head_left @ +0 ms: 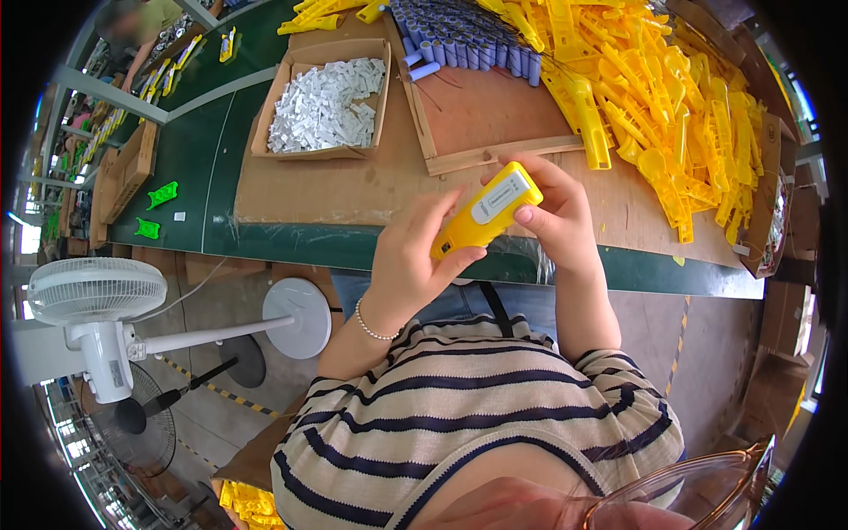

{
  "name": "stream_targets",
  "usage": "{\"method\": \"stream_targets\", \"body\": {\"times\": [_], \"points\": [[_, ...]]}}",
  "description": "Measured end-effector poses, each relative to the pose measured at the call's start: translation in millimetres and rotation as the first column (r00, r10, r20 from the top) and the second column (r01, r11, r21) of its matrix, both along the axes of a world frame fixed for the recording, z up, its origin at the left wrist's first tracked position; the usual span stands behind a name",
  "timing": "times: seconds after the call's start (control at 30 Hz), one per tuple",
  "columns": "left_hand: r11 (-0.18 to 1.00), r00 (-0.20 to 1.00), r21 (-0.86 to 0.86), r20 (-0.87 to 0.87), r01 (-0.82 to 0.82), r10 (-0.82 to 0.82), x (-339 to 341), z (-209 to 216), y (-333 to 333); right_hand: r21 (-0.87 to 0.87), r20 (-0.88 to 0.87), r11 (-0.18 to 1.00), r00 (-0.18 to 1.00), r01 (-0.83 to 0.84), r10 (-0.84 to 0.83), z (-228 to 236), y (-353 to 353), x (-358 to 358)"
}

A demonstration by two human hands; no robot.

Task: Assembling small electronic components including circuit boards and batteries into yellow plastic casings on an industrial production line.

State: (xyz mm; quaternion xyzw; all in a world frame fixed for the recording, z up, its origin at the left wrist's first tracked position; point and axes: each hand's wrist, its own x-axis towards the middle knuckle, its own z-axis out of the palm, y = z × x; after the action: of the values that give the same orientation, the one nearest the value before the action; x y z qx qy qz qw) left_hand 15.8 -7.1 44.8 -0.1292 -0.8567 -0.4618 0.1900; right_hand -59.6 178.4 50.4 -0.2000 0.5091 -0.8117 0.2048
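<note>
Between my two hands, above the near edge of the workbench, is a yellow plastic handle-like casing (478,218) with a grey panel on its upper face. It tilts, its grey-panelled end up to the right. My left hand (413,250) grips the lower end, thumb along the near side. My right hand (563,215) closes round the upper end, its thumb pressed against the edge by the panel. Palms and some fingertips are hidden behind the casing. Beyond my hands lies a wooden tray (503,115) with purple-blue cylindrical cells (477,55), some trailing thin wires.
Small white parts fill a cardboard box (262,132) at the back left. Yellow casings (658,106) are heaped at right. Green plastic pieces (162,195) lie on the left bench. A white fan (97,291) stands left; another person (146,40) is at far left.
</note>
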Motion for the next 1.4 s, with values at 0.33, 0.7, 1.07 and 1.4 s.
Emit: {"method": "stream_targets", "body": {"times": [0.33,0.7,1.07,1.4], "points": [[0.930,0.815,-0.363,-0.552,-0.048,-0.174,-19.3,-2.2,-14.9,-0.028,0.014,0.990,0.991,-0.136,0.136,-1.6,0.8,5.3],[0.937,0.867,-0.319,-0.416,0.143,-0.274,-16.8,5.5,-12.3,-0.057,0.097,0.997,0.994,-0.047,0.053,0.9,6.5,5.9],[0.727,0.879,0.599,0.081,0.335,-0.471,-19.5,-11.3,-10.5,0.056,-0.018,0.981,0.982,-0.184,0.186,16.5,3.0,10.2],[0.646,0.895,0.761,0.240,0.068,-0.377,-11.9,-27.5,15.5,0.405,-0.418,0.881,0.906,0.247,-0.062,18.4,-5.9,5.2]]}}
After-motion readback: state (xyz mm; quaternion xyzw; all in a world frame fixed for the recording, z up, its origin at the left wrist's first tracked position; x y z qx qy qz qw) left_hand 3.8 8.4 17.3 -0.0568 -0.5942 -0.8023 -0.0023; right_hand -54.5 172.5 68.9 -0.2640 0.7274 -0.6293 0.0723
